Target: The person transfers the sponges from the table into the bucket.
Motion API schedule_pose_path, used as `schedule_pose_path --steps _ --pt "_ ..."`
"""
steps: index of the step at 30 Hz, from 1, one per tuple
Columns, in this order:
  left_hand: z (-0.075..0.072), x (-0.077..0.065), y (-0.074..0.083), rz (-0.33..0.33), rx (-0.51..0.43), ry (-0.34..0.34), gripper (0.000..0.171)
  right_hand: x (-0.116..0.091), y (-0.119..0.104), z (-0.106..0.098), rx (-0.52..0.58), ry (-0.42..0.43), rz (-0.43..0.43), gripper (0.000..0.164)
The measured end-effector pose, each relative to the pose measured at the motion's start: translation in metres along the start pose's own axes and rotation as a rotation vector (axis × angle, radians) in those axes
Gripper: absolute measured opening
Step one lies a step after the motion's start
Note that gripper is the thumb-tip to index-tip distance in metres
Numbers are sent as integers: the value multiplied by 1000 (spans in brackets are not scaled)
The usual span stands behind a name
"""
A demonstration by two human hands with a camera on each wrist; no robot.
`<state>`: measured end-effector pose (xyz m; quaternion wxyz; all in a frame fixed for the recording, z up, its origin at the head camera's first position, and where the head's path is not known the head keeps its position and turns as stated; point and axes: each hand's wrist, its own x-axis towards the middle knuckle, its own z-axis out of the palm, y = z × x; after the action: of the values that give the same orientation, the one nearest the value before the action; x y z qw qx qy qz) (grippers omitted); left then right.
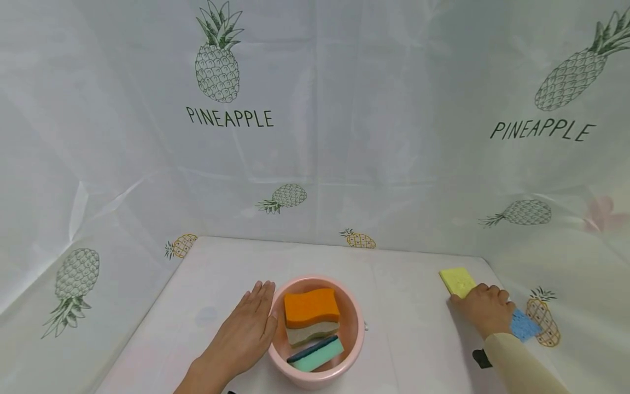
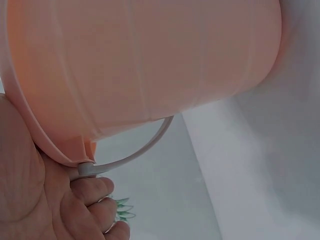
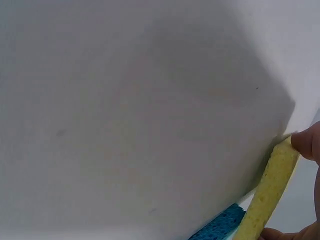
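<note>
A pink bucket (image 1: 358,342) stands on the table, its ribbed outer wall and pale handle (image 2: 142,150) close up in the left wrist view. My left hand (image 1: 243,331) lies along the bucket's left rim with its fingers straight. Inside the bucket are an orange-topped sponge (image 1: 311,307) with a beige underside and a mint-green sponge (image 1: 319,355) with a dark scouring layer. Over at the right, my right hand (image 1: 484,309) pinches a yellow sponge (image 3: 272,185) between thumb and fingers. Beside that hand lies a blue sponge (image 1: 524,325), partly hidden by it.
A white table (image 1: 403,306) carries everything. Pineapple-printed white sheeting (image 1: 369,120) rises behind it and on both sides. Some dark object (image 1: 481,358) shows beside the right sleeve (image 1: 517,361), mostly covered by it.
</note>
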<state>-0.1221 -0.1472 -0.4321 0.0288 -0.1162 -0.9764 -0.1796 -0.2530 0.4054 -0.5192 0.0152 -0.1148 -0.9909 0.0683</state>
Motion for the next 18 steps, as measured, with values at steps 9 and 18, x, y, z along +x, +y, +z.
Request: schedule_pose_path --steps 9,18 --pt "1 0 0 1 5 -9 62 0 -7 -10 60 -71 -12 105" --pt "0 1 -1 15 13 1 60 -16 -69 -31 123 245 -245 67"
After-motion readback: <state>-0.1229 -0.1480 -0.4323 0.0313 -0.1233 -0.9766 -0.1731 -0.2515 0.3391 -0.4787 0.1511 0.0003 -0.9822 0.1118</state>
